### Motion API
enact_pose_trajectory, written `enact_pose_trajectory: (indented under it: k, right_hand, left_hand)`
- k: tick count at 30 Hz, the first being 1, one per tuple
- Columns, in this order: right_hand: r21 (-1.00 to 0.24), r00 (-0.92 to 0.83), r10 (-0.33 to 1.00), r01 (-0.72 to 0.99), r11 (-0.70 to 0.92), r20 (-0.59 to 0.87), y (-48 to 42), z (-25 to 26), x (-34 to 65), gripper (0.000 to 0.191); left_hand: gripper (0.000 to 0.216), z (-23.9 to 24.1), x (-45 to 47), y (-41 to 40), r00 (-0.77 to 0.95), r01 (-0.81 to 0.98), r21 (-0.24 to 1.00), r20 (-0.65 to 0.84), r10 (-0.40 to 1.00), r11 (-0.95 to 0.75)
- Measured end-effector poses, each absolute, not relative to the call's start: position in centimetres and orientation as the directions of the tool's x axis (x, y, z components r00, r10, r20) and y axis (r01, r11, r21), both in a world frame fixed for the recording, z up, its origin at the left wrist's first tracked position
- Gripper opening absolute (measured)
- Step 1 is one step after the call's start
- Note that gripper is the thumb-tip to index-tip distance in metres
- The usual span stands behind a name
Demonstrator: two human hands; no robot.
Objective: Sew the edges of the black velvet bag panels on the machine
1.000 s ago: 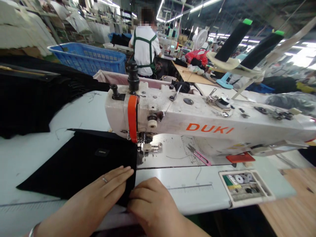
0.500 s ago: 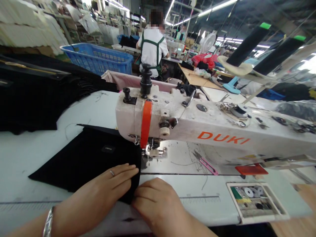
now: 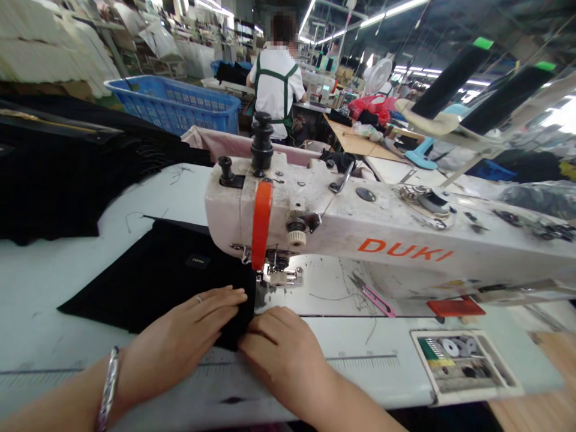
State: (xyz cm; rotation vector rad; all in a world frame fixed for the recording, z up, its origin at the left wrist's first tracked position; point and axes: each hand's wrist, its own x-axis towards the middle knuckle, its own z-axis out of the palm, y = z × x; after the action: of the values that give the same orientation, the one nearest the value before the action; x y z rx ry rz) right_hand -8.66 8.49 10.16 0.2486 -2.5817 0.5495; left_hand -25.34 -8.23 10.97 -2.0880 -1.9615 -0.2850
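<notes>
Black cloth near table's front edge, label on; whether seam is sewn, I cannot tell. Right side just beside machine foot. My left hand lies flat on cloth; my right hand curls at near corner, pinch hidden.

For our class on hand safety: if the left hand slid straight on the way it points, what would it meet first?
Probably the presser foot: the left hand lies on the black cloth, pointing roughly that way. Depth is unclear, so it might pass just in front.
</notes>
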Motion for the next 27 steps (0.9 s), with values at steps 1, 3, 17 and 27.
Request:
enact_pose_trajectory:
  k: [1,3,17,27]
  right_hand:
    - [-0.319,-0.863,-0.082,-0.27,0.908,0.498,8.5,10.1,-8.6,0.026]
    - [-0.305,-0.859,-0.083,-0.267,0.914,0.504,8.5,10.0,-8.4,0.027]
    - [-0.434,-0.902,-0.064,-0.267,0.86,0.428,8.4,11.1,-6.4,0.018]
    - [-0.532,-0.895,0.048,-0.219,0.818,0.443,8.3,11.3,-6.3,0.012]
  left_hand:
    - [0.046,11.1,-25.2,-8.3,0.078,0.996,-0.07,0.334,0.939,-0.058]
    - [0.045,11.2,-24.9,-8.5,0.132,0.99,-0.092,0.366,0.921,-0.105]
    - [0.043,10.3,-24.4,-9.6,0.153,0.977,0.07,0.431,0.889,-0.202]
    - [0.039,10.5,-24.3,-9.1,0.159,0.951,0.173,0.437,0.885,-0.256]
